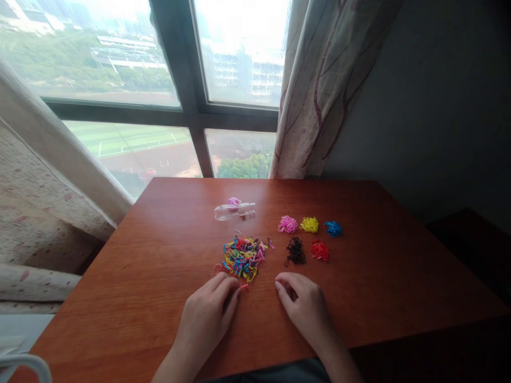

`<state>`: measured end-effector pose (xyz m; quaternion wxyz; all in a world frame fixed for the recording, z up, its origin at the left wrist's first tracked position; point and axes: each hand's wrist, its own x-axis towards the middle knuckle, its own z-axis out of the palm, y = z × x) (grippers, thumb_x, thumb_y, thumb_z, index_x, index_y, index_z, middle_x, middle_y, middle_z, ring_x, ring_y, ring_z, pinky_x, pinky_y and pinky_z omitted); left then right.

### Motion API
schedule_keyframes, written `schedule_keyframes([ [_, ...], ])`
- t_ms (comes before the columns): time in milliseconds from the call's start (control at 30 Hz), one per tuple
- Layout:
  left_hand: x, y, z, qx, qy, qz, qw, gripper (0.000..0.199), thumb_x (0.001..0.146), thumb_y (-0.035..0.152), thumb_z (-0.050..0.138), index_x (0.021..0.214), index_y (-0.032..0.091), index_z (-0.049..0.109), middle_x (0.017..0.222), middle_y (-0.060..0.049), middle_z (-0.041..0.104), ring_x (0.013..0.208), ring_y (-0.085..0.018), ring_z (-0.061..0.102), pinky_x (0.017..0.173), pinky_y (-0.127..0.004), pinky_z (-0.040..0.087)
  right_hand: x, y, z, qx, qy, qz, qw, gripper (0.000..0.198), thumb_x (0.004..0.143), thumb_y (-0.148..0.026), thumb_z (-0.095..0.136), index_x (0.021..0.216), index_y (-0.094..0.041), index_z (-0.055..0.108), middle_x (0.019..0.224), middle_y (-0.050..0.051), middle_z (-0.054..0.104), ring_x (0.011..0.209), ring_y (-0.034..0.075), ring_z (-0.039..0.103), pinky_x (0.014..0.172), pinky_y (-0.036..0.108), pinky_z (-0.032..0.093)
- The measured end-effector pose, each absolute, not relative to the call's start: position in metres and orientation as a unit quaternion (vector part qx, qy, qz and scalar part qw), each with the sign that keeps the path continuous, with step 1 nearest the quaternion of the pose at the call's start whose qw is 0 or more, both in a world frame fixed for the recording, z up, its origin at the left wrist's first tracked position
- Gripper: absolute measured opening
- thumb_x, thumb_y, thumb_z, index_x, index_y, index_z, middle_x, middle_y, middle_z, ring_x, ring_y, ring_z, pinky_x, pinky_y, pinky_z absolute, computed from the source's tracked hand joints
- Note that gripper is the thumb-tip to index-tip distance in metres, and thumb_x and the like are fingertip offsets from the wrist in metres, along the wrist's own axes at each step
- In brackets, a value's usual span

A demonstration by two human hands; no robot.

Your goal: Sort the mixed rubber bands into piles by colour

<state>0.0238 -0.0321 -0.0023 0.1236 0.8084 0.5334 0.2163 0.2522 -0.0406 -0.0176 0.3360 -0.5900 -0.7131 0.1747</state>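
Note:
A mixed pile of small plastic pin-shaped stitch markers in several colours lies on the table in front of my hands. My left hand is at the near edge of this pile, thumb and fingers pinched at a red stitch marker. To the right of the pile, my right hand rests low over the table with its fingers curled and tips together; whatever is between them is hidden. Beyond it lie sorted heaps: pink, yellow, blue, black and red.
A clear plastic bottle lies behind the mixed pile, with a pink piece at it. The brown wooden table reaches to a window with curtains. A white curved object shows at the lower left.

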Motion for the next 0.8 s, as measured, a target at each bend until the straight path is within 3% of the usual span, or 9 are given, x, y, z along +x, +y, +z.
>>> schedule_keyframes([
  [300,0.043,-0.036,-0.001,0.802,0.504,0.239,0.214,0.015,0.095,0.024,0.047,0.089,0.023,0.061,0.085,-0.001,0.066,0.074,-0.015,0.064,0.064,-0.022,0.047,0.238,-0.052,-0.015,-0.538,-0.734,0.222,0.35,0.016,0.091,-0.02,0.058,0.104,-0.022,0.067,0.077,0.0,0.069,0.068,0.016,0.063,0.065,0.025,0.045],
  [533,0.052,-0.038,-0.001,0.813,0.495,0.22,0.214,0.016,0.094,0.021,0.047,0.089,0.023,0.062,0.084,-0.001,0.065,0.072,-0.015,0.064,0.063,-0.023,0.047,0.24,-0.051,-0.014,-0.519,-0.74,0.244,0.352,0.013,0.093,-0.021,0.056,0.087,-0.023,0.067,0.078,0.0,0.069,0.07,0.016,0.063,0.068,0.025,0.045],
  [800,0.041,-0.04,-0.004,0.8,0.5,0.235,0.233,0.014,0.095,0.022,0.047,0.089,0.023,0.06,0.083,-0.001,0.065,0.073,-0.015,0.063,0.062,-0.022,0.045,0.27,-0.043,-0.017,-0.564,-0.7,0.199,0.39,0.016,0.095,-0.024,0.053,0.091,-0.022,0.069,0.083,0.003,0.072,0.072,0.017,0.067,0.067,0.024,0.05],
])
